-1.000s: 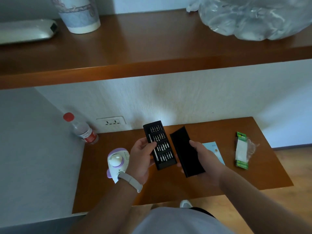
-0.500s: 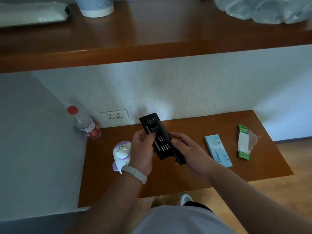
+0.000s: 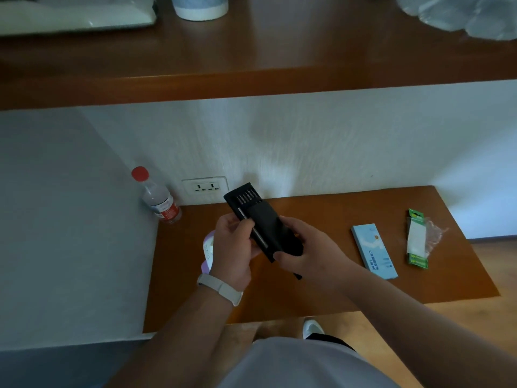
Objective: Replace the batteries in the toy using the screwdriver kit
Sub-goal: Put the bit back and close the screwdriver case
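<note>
I hold the black screwdriver kit over the wooden desk (image 3: 335,281). Its bit tray (image 3: 242,198) sticks out at the far end, with several bits showing. The black sleeve (image 3: 268,228) covers most of the tray. My left hand (image 3: 233,247) grips the tray's left edge, thumb by the silver driver handle (image 3: 253,229). My right hand (image 3: 305,249) grips the sleeve from the right and near end. The white and purple toy (image 3: 207,252) lies on the desk, mostly hidden behind my left hand. A green battery pack (image 3: 417,239) lies at the right.
A light blue box (image 3: 373,250) lies between the kit and the battery pack. A water bottle with a red cap (image 3: 156,196) stands at the desk's back left, by a wall socket (image 3: 205,186). A wooden shelf (image 3: 251,79) overhangs above, bearing a cup (image 3: 200,7).
The sleeve was apart from the tray in my right hand; it now sits over most of the tray. Both hands have come together and the camera has tilted down.
</note>
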